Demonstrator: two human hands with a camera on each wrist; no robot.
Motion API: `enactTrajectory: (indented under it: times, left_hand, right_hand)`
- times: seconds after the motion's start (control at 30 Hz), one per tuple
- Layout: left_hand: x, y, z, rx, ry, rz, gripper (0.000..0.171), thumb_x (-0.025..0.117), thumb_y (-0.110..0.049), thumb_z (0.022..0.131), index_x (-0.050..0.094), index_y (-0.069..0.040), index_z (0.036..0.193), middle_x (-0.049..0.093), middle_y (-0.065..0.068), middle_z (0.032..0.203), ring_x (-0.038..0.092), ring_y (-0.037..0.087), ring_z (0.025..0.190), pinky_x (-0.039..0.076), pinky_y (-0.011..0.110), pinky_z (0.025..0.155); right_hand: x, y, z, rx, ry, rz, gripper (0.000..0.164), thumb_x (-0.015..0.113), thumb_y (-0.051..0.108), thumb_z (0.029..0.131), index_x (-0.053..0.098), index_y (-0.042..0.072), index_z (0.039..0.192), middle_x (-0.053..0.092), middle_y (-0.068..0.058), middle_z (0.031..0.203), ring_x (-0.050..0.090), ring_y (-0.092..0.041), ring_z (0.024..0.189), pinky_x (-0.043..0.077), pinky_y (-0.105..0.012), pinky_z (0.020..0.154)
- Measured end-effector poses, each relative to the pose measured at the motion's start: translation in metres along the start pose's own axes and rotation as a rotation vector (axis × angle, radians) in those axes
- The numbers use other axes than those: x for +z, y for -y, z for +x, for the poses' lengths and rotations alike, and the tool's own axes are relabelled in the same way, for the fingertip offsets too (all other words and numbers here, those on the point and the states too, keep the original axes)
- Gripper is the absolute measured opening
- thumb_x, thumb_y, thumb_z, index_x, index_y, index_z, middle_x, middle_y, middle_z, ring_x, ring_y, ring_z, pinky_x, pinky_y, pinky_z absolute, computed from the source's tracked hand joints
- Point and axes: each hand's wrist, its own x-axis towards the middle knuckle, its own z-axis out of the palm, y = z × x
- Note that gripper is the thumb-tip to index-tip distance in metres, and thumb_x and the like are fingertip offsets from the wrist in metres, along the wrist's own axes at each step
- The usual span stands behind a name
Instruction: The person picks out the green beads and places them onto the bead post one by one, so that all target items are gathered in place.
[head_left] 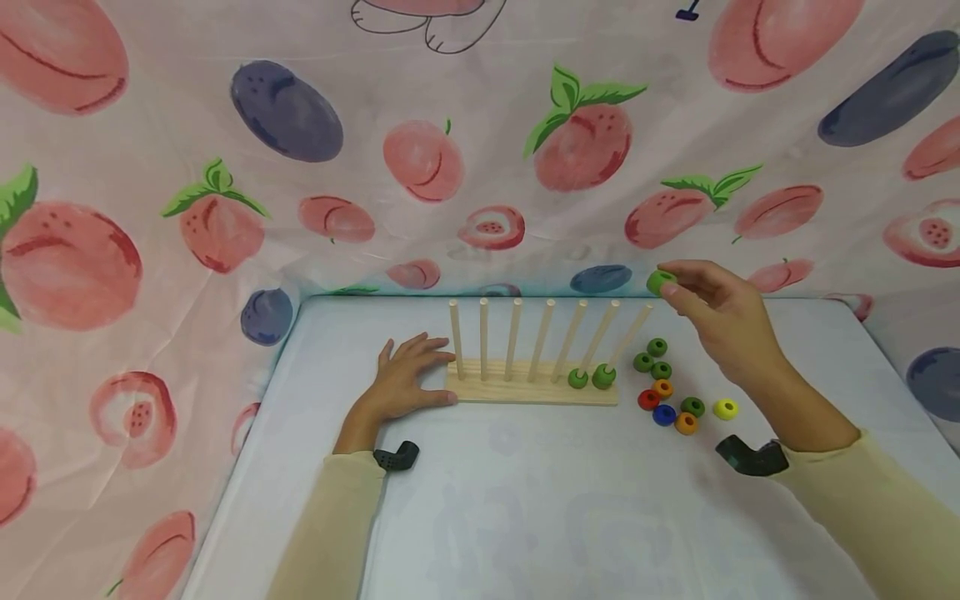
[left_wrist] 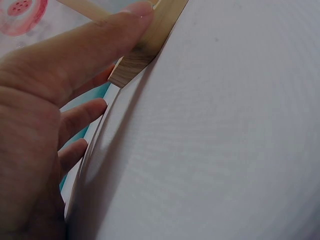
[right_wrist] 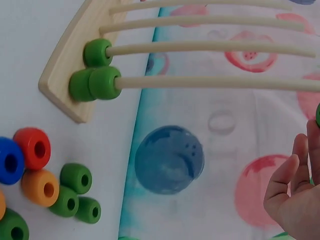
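Observation:
A wooden peg rack [head_left: 532, 392] with several upright pegs stands on the table. Its left end is held by my left hand [head_left: 408, 379], with the thumb at the front edge and the forefinger at the back; in the left wrist view the thumb [left_wrist: 95, 47] lies against the wood. Above and right of the rack, my right hand [head_left: 723, 312] pinches a green bead [head_left: 661, 282] between thumb and fingers, near the rightmost peg's tip. Two green beads [right_wrist: 95, 84] sit on the rightmost peg's foot, and one green bead [right_wrist: 97, 53] on the peg beside it.
Right of the rack lie loose beads: several green [head_left: 657, 347], a red one [head_left: 648, 400], a blue one [head_left: 664, 415], two orange [head_left: 686, 423] and a yellow one [head_left: 725, 408]. A fruit-printed cloth [head_left: 487, 167] hangs behind the white table [head_left: 525, 500].

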Motion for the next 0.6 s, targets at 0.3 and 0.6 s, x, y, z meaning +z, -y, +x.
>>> enactTrajectory:
  times: [0.3, 0.6]
  left_hand:
    - [-0.001, -0.002, -0.001, -0.004, 0.006, 0.015, 0.072, 0.079, -0.061, 0.078, 0.063, -0.027, 0.14, 0.043, -0.004, 0.161, 0.02, 0.027, 0.158, -0.006, 0.066, 0.122]
    - [-0.001, -0.002, -0.001, 0.004, 0.001, 0.014, 0.071, 0.079, -0.06, 0.078, 0.063, -0.028, 0.139, 0.043, -0.004, 0.161, 0.021, 0.028, 0.158, -0.004, 0.068, 0.122]
  right_hand:
    - [0.008, 0.008, 0.0, -0.072, -0.002, 0.09, 0.034, 0.069, 0.015, 0.098, 0.063, 0.007, 0.131, 0.064, 0.01, 0.121, 0.058, -0.011, 0.114, 0.051, -0.011, 0.089]
    - [0.014, 0.017, -0.001, -0.086, 0.016, 0.071, 0.032, 0.069, 0.017, 0.098, 0.065, 0.009, 0.128, 0.065, 0.009, 0.117, 0.06, -0.01, 0.113, 0.052, -0.012, 0.089]
